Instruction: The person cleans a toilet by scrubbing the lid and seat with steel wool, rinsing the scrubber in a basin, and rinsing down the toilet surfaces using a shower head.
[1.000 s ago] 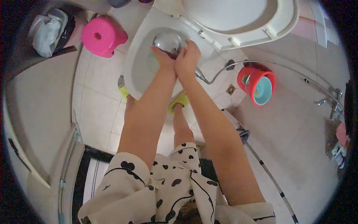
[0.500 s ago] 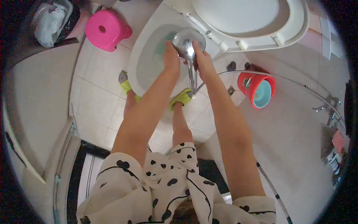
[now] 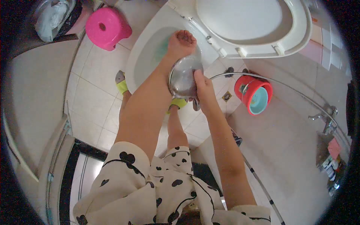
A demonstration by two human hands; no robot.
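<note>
My right hand (image 3: 203, 88) grips a chrome shower head (image 3: 183, 78) near its neck, with the thumb along its side. The shower head is tilted, its broad round side close to my left wrist and forearm. My left hand (image 3: 182, 45) is over the white toilet bowl (image 3: 132, 71), its fingers curled in. A dark patch shows among these fingers; what it is I cannot make out. A metal hose (image 3: 277, 81) runs from near the shower head to the right wall. The toilet seat (image 3: 302, 35) is raised behind the bowl.
A pink stool (image 3: 107, 28) stands at the upper left, near a bin with a plastic bag (image 3: 52, 20). On the right, a red bucket (image 3: 245, 88) lies tipped with a light blue basin (image 3: 258, 101) inside. A floor drain (image 3: 226, 96) and a wall tap (image 3: 324, 119) are nearby.
My left hand has left the shower head and moved farther over the bowl, with its fingers curled. My right hand has drawn the shower head nearer and turned it toward my left forearm.
</note>
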